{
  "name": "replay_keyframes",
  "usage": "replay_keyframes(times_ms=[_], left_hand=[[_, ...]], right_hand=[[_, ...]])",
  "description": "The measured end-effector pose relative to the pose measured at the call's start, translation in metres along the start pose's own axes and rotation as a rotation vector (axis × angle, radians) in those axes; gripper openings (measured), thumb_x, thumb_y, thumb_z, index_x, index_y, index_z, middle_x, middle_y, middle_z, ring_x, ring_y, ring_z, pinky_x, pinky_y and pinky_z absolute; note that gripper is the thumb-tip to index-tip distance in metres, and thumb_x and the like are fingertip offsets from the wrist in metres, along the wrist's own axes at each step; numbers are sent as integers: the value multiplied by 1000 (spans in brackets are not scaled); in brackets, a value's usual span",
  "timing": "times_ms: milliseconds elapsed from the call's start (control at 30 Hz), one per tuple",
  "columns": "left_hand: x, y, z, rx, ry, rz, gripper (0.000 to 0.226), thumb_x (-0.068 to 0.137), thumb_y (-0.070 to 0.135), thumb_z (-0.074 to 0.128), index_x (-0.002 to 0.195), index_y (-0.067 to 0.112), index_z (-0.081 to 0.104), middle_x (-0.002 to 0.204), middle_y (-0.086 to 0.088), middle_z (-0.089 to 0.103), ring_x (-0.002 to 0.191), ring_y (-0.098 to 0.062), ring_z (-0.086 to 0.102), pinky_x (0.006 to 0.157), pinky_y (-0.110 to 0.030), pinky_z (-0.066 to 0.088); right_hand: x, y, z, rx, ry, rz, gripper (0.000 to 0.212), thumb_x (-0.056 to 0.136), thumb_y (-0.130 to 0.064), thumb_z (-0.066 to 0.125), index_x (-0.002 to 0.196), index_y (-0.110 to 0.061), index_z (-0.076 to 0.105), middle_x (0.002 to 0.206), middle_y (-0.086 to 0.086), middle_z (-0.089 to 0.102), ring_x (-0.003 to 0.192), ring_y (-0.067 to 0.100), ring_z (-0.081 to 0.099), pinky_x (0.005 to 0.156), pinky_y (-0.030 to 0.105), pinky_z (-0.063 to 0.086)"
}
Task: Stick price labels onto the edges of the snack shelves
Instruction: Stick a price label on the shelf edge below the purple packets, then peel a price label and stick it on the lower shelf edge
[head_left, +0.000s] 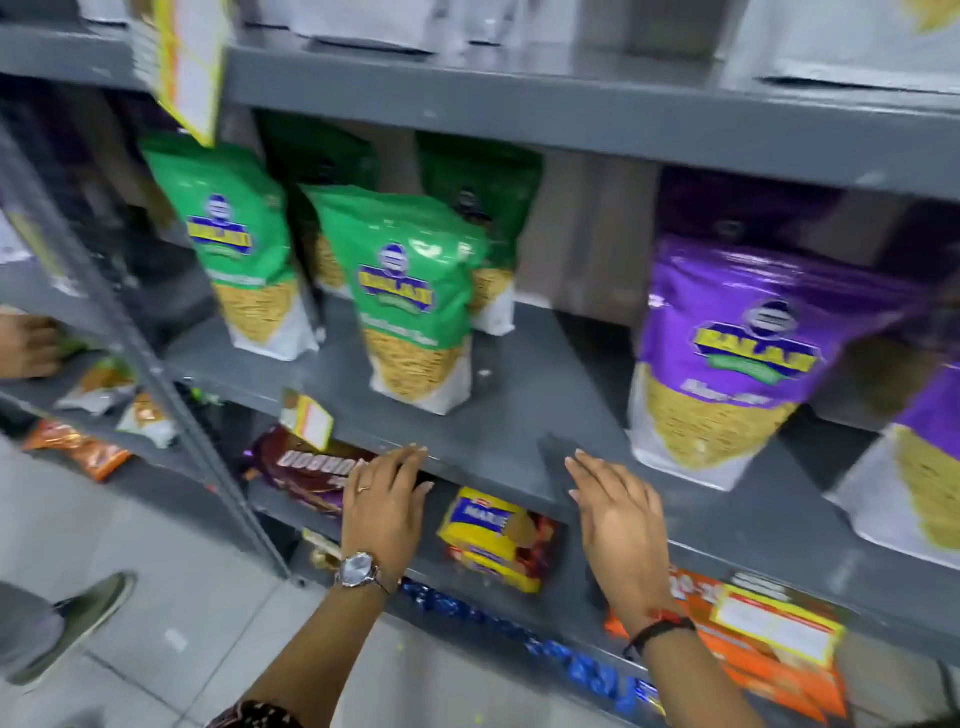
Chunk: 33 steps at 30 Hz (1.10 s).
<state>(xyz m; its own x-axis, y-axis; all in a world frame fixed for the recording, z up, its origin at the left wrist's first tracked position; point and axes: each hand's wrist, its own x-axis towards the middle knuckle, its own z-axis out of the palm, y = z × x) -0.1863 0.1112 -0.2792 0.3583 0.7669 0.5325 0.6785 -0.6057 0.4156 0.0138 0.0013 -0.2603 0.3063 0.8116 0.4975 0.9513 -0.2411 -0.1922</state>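
A grey metal snack shelf (498, 441) runs across the view, its front edge just beyond my fingers. My left hand (384, 499), with a ring and a wristwatch, lies flat with its fingertips on that edge, holding nothing. My right hand (618, 514) is spread flat near the same edge, also with nothing in it. A yellow-bordered price label (307, 419) sticks to the edge left of my left hand. Another label (779, 626) sits on the lower shelf at the right, and a larger one (189, 62) hangs from the top shelf.
Green snack bags (415, 296) and purple ones (727, 353) stand on the shelf. Below lie a yellow biscuit pack (493, 535), a brown pack (306, 467) and orange boxes (769, 670). Another person's hand (28, 345) and shoe (78, 618) are at the left.
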Motion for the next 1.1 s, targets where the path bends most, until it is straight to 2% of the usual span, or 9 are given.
replay_keyframes(times_ms=[100, 200, 300, 433, 600, 700, 833, 967, 1100], left_hand=[[8, -73, -37, 47, 41, -206, 42, 77, 27, 37, 103, 2, 59, 100, -24, 65, 90, -39, 58, 81, -49, 41], [17, -139, -59, 85, 3, -306, 42, 75, 25, 42, 104, 0, 58, 102, -27, 63, 89, -46, 58, 76, -61, 45], [31, -189, -71, 115, -51, -330, 39, 72, 22, 52, 103, 0, 59, 99, -26, 65, 85, -47, 59, 74, -60, 45], [47, -233, -73, 105, -156, -249, 37, 68, 19, 61, 101, 3, 61, 94, -23, 67, 82, -43, 61, 72, -54, 48], [64, -249, -65, 27, -203, -174, 26, 64, 8, 71, 88, 5, 63, 79, -20, 67, 71, -41, 62, 64, -50, 49], [73, -251, -58, -10, -185, -129, 31, 59, 5, 70, 90, 5, 63, 78, -22, 66, 66, -42, 61, 54, -51, 49], [75, -248, -49, -101, -163, -112, 42, 55, -12, 73, 92, 4, 63, 82, -25, 65, 65, -45, 59, 52, -51, 49], [76, -250, -45, -228, -91, -122, 35, 60, -8, 73, 87, 13, 64, 80, -19, 66, 66, -36, 59, 56, -44, 44], [66, -264, -45, -352, -110, -146, 21, 70, 15, 64, 84, 28, 56, 83, -10, 65, 73, -23, 53, 62, -39, 42]], right_hand=[[33, -69, 23, 86, 28, -103, 36, 81, -22, 37, 102, -13, 65, 105, 5, 71, 92, 26, 63, 80, 30, 31], [61, -135, 51, 142, 59, -216, 32, 79, -19, 43, 103, -13, 63, 105, 5, 71, 97, 17, 48, 81, 28, 31], [91, -198, 75, 178, 67, -290, 29, 78, -17, 51, 105, -14, 62, 106, 4, 70, 97, 17, 52, 80, 29, 32], [120, -263, 105, 136, -22, -334, 42, 67, -11, 72, 106, -15, 60, 105, 4, 71, 94, 22, 59, 79, 31, 29], [137, -290, 134, -7, -97, -333, 21, 65, -13, 57, 84, -18, 65, 75, 2, 68, 67, 25, 65, 67, 33, 37], [141, -297, 135, 32, -167, -274, 28, 57, -10, 78, 77, -16, 60, 68, 4, 63, 60, 26, 62, 55, 28, 50], [141, -307, 138, 102, -207, -241, 33, 54, -6, 82, 74, -13, 56, 66, 6, 64, 57, 27, 61, 50, 26, 46], [132, -310, 140, 207, -241, -210, 33, 55, 8, 74, 83, -6, 62, 72, 13, 66, 64, 32, 64, 49, 30, 53], [98, -309, 139, 156, -280, -277, 47, 39, -3, 87, 78, -14, 63, 71, 2, 66, 64, 17, 62, 52, 21, 51]])
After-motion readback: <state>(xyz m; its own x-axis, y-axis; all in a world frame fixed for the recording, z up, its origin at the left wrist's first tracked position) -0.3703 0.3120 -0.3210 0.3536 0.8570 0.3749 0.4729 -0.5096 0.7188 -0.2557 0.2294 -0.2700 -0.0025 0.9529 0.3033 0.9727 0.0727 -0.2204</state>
